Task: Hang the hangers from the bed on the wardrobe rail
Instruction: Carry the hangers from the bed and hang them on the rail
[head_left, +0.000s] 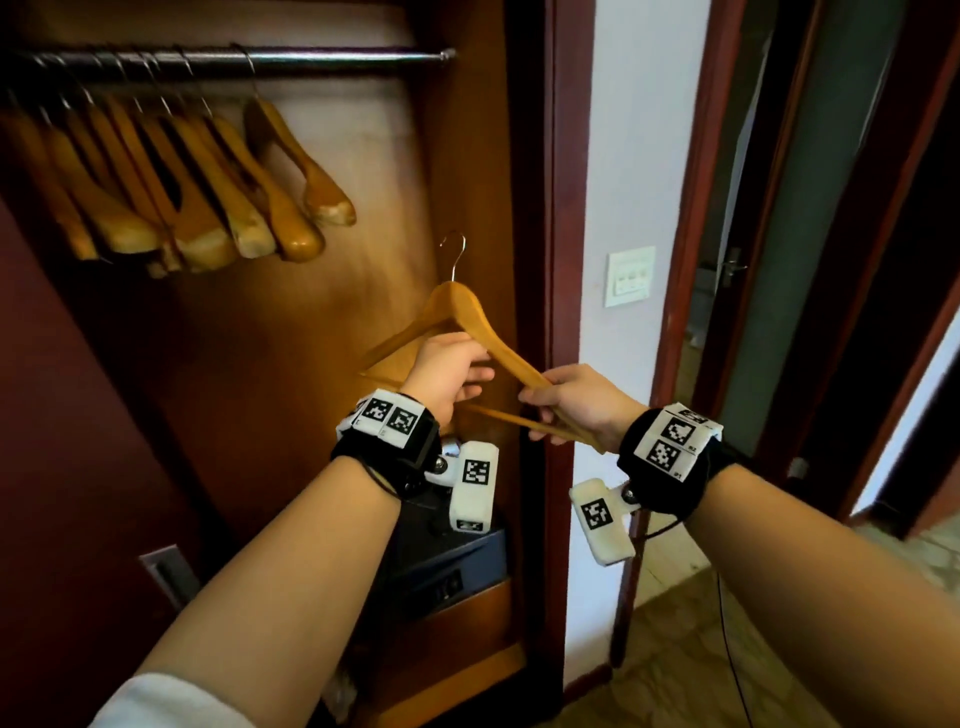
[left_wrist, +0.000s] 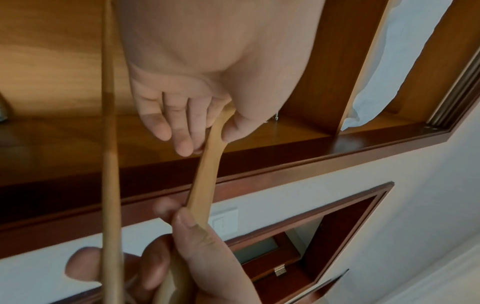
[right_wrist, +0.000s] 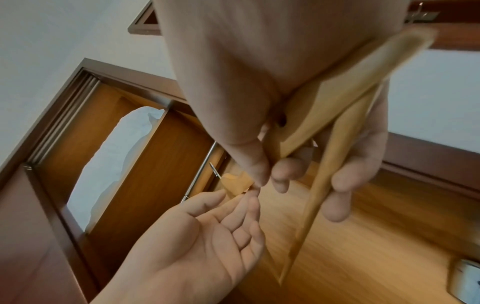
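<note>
A wooden hanger (head_left: 464, 307) with a metal hook (head_left: 457, 252) is held upright in front of the open wardrobe, below the right end of the metal rail (head_left: 332, 56). My left hand (head_left: 467, 371) pinches its sloping arm (left_wrist: 207, 170) between thumb and fingers, near the middle. My right hand (head_left: 540, 415) grips the hanger's right end (right_wrist: 337, 115), where the arm meets the thin bottom bar (left_wrist: 110, 185). Several wooden hangers (head_left: 208, 197) hang bunched on the left part of the rail.
A dark safe box (head_left: 457, 566) sits on a low shelf inside the wardrobe, under my left wrist. The wardrobe's dark red side frame (head_left: 566, 234) stands just right of the hanger. A wall switch (head_left: 630, 275) and an open doorway (head_left: 748, 249) lie further right.
</note>
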